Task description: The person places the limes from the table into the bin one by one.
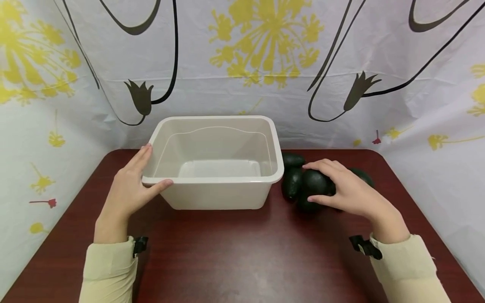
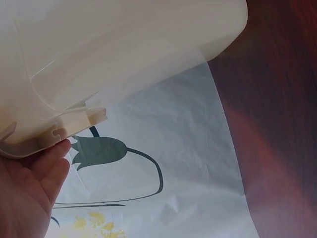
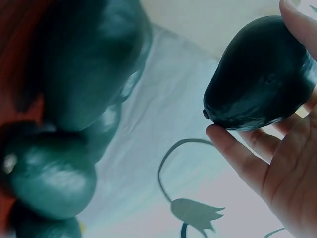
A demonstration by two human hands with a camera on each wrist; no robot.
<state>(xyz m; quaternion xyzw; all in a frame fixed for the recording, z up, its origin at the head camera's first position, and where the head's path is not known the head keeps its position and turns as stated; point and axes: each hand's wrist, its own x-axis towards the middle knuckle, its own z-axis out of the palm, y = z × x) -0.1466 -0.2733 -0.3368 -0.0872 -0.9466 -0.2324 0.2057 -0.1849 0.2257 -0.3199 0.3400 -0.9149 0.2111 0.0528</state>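
Note:
A cream plastic tub stands upright on the table, its inside visible down to a bare bottom. My left hand grips the tub's front left corner, thumb over the front rim and fingers along the left rim. In the left wrist view, fingertips meet the underside of the rim. My right hand holds a dark green avocado between thumb and fingers, to the right of the tub. Beneath and around it lie several more avocados, partly hidden by that hand.
The dark red wooden table extends in front of the tub. A white curtain printed with yellow and grey flowers hangs behind and along both sides, close to the tub's back. Loose avocados crowd the table's right part.

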